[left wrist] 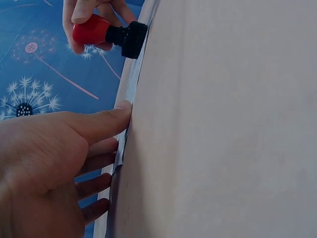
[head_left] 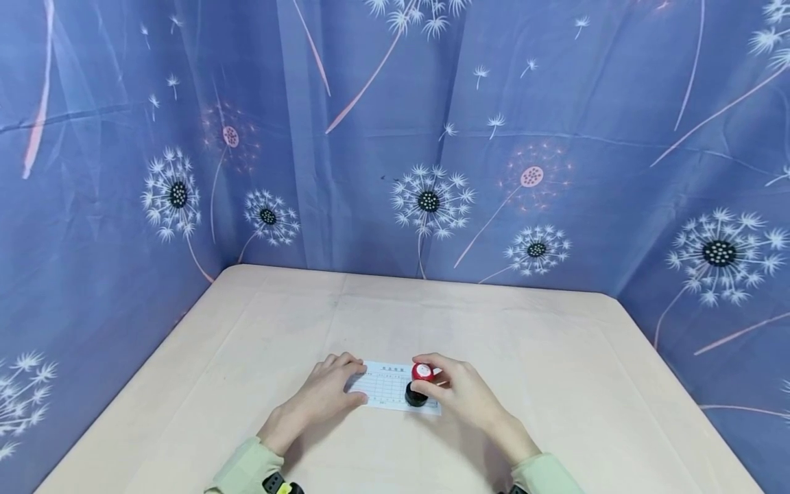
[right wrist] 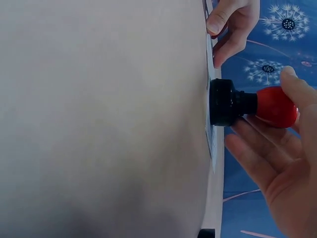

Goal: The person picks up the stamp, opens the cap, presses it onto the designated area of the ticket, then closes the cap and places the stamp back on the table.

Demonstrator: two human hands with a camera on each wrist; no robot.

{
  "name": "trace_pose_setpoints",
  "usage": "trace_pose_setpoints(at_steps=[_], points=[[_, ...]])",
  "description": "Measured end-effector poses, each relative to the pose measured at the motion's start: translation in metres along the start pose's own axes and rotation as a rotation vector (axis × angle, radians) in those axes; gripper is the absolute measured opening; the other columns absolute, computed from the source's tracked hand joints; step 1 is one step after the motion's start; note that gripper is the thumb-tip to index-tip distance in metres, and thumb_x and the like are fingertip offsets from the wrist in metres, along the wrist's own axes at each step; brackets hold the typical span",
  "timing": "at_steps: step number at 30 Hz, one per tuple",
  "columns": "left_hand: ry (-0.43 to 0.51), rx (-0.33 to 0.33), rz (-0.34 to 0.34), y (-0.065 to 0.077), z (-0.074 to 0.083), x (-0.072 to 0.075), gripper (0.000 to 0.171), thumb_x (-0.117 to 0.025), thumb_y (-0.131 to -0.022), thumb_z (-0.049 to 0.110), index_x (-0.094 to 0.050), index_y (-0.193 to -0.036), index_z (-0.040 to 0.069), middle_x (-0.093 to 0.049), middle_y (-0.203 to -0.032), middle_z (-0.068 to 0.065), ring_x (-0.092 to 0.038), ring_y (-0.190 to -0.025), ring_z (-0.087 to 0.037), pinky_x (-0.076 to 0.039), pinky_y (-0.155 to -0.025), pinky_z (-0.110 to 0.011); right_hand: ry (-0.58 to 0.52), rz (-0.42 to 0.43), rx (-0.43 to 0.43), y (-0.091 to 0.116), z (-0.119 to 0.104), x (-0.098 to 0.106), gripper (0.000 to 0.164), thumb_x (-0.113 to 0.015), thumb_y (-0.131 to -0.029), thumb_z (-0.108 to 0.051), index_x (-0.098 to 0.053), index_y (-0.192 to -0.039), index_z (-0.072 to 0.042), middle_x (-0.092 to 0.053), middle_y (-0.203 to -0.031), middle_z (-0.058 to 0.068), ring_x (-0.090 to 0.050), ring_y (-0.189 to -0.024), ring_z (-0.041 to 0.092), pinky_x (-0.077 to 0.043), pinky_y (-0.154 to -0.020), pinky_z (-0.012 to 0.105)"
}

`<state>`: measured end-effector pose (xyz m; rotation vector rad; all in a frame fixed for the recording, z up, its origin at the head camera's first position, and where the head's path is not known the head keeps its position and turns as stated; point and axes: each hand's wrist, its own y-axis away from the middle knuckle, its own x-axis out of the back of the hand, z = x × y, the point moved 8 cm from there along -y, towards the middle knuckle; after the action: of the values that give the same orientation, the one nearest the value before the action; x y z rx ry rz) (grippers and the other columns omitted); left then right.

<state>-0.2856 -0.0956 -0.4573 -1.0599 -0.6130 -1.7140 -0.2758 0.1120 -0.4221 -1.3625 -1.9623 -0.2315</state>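
A white printed form (head_left: 385, 385) with a ruled table lies flat on the tabletop. My left hand (head_left: 328, 388) rests on its left end, thumb at the near edge and fingertips at the far side, holding it down. In my right hand (head_left: 461, 396) is a self-standing stamp with a red knob (right wrist: 275, 106) and a wide black base (right wrist: 222, 102); thumb and fingers pinch the knob. The stamp stands upright over the right part of the form, its base right at the paper and covering some of the table lines.
The light beige tabletop (head_left: 494, 336) reaches back to a blue curtain (head_left: 358, 199) with dandelion prints, which hangs behind and along both sides. Black wrist straps (head_left: 280, 484) show below the pale green sleeves (head_left: 247, 470).
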Motion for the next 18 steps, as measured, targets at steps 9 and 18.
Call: trace_pose_setpoints(at_steps=[9,18], points=[[0.002,-0.008,0.005,-0.0001,0.0007,0.0005,0.053,-0.076,-0.085,0.028,-0.063,-0.128,0.001,-0.059,-0.131,-0.01,-0.05,-0.12,-0.027,-0.038,-0.102,-0.048,-0.033,-0.05,-0.008,-0.0005,-0.001,-0.0018,0.045,-0.068,-0.093,-0.039,-0.066,-0.126,-0.008,-0.074,-0.107,0.002,-0.074,-0.085,0.016,-0.057,-0.078,0.026],[0.004,-0.004,0.005,-0.0002,0.0006,0.0005,0.053,-0.076,-0.085,0.029,-0.063,-0.129,0.001,-0.059,-0.13,-0.009,-0.05,-0.119,-0.027,-0.039,-0.101,-0.048,-0.118,-0.075,-0.041,-0.0009,0.0008,-0.0021,0.041,-0.072,-0.09,-0.034,-0.064,-0.121,-0.008,-0.075,-0.104,0.004,-0.073,-0.084,0.014,-0.055,-0.078,0.025]])
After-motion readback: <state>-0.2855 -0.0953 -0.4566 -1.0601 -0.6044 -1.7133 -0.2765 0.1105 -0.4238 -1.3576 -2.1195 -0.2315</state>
